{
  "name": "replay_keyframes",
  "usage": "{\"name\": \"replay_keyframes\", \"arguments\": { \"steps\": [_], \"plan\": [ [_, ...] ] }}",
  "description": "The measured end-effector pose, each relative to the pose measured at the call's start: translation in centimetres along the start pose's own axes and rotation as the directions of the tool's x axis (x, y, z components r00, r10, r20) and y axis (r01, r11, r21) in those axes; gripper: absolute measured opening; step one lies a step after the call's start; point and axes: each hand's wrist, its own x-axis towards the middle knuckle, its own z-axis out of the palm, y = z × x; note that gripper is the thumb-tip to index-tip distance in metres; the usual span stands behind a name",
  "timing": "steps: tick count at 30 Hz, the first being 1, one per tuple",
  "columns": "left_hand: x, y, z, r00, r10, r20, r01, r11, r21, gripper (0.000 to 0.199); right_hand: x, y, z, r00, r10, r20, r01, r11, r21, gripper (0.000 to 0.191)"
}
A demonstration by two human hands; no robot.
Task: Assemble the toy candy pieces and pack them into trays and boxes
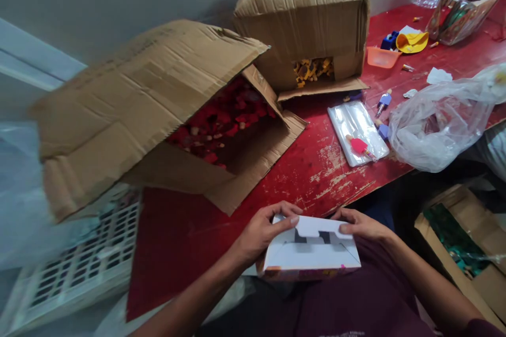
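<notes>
A small white cardboard box (312, 256) with a printed lower side is held in front of my body, at the near edge of the red table. My left hand (272, 224) grips its left end, thumb on the top flap. At the right end, my right hand (361, 224) pinches the flap edge between thumb and fingers. Between the hands the flaps leave two dark gaps, and the inside of the box cannot be made out.
A large carton (150, 89) with red pieces lies on the red table (177, 231); another carton (300, 21) holds yellow pieces. A stack of clear bags (343, 121) bears a red piece (358, 145). Right are a plastic bag (438, 121), an orange tray (382, 58) and a floor carton (482, 242).
</notes>
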Motion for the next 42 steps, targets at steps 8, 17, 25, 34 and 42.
{"name": "replay_keyframes", "arguments": {
  "steps": [8, 17, 25, 34, 42],
  "plan": [
    [0.5, 1.4, -0.8, 0.996, -0.089, 0.024, 0.083, 0.978, 0.190, 0.032, 1.2, 0.0, 2.2, 0.984, -0.140, -0.109, 0.079, 0.895, -0.439, 0.046],
    [0.0, 2.6, 1.3, 0.895, 0.162, -0.416, -0.169, 0.985, 0.020, 0.042, 1.6, 1.7, 1.8, 0.946, -0.195, -0.259, 0.107, 0.941, -0.321, 0.054],
    [-3.9, -2.6, 6.9, 0.653, 0.475, -0.591, -0.446, 0.871, 0.207, 0.036, 3.1, -2.2, 0.8, 0.865, -0.304, -0.400, 0.231, 0.948, -0.220, 0.061],
    [-3.9, -1.5, 9.5, 0.785, 0.156, -0.599, -0.154, 0.987, 0.055, 0.041, 4.5, -3.1, 5.6, 0.827, -0.530, -0.188, 0.356, 0.751, -0.556, 0.042],
    [-3.4, -3.9, 9.8, 0.788, 0.421, -0.450, -0.263, 0.890, 0.372, 0.030, 6.8, 0.1, 6.2, 0.922, -0.347, -0.174, 0.332, 0.937, -0.112, 0.063]
  ]
}}
